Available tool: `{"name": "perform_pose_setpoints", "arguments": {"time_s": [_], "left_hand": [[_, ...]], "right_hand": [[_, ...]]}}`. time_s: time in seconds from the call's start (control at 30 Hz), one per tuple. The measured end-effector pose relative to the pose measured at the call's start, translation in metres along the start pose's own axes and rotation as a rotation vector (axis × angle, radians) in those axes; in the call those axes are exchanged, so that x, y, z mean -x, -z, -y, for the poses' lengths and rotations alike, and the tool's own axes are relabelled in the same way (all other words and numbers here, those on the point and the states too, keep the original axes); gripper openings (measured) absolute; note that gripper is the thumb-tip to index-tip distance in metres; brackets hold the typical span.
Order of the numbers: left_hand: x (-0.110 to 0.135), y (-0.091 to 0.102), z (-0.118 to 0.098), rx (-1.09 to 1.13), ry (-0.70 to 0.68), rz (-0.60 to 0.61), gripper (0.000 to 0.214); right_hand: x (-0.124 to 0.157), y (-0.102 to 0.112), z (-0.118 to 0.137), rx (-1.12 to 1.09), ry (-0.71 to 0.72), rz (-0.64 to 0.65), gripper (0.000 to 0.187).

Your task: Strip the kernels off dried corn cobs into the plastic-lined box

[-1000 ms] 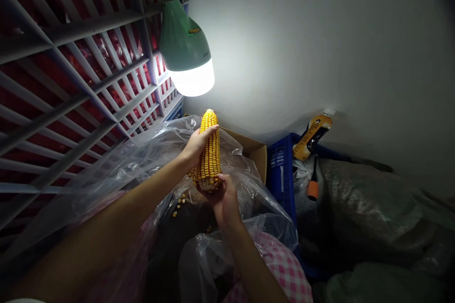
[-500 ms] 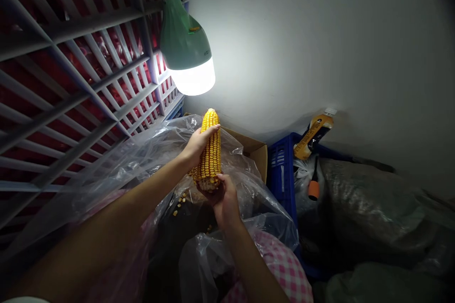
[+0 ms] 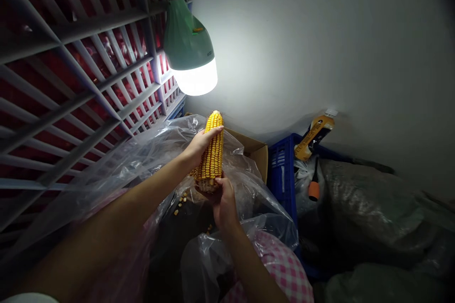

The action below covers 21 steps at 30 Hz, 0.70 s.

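Note:
I hold a yellow corn cob [image 3: 213,151] upright over a clear plastic bag [image 3: 149,161]. My left hand [image 3: 199,147] wraps round the cob's upper half, with the fingertips across its top. My right hand [image 3: 221,202] grips the cob's lower end, thumb pressed on the bottom kernels. Several loose kernels [image 3: 181,200] lie on the plastic just below and left of the cob.
A lit green-topped lamp [image 3: 191,52] hangs above the cob beside a slatted grey crate wall [image 3: 78,80]. Behind the bag sits a cardboard box [image 3: 254,148], then a blue crate [image 3: 282,170] with an orange packet [image 3: 314,136]. Dark sacks [image 3: 366,213] fill the right.
The cob and both hands stay almost where they were; the view has shifted slightly, and my right thumb has crept a little along the cob's base.

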<state>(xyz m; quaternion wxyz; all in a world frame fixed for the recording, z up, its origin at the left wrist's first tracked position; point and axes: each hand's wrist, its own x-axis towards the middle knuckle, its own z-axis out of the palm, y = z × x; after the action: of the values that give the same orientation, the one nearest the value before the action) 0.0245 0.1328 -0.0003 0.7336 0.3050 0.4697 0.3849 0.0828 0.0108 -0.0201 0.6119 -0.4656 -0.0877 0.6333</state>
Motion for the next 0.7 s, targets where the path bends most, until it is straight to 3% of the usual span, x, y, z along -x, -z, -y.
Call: {"name": "perform_pose_setpoints", "arguments": {"time_s": [0.3,0.5,0.7], "left_hand": [[-0.003,0.002,0.002,0.018,0.051,-0.030,0.033],[0.000,-0.001,0.004,0.051,-0.123,-0.082,0.038],[0.001,-0.006,0.012,0.086,-0.216,-0.210,0.039]], "right_hand": [[-0.002,0.000,-0.001,-0.002,0.001,-0.001,0.034],[-0.007,-0.002,0.000,-0.060,-0.067,-0.055,0.035],[-0.011,0.001,-0.009,-0.026,-0.009,-0.117,0.039]]}}
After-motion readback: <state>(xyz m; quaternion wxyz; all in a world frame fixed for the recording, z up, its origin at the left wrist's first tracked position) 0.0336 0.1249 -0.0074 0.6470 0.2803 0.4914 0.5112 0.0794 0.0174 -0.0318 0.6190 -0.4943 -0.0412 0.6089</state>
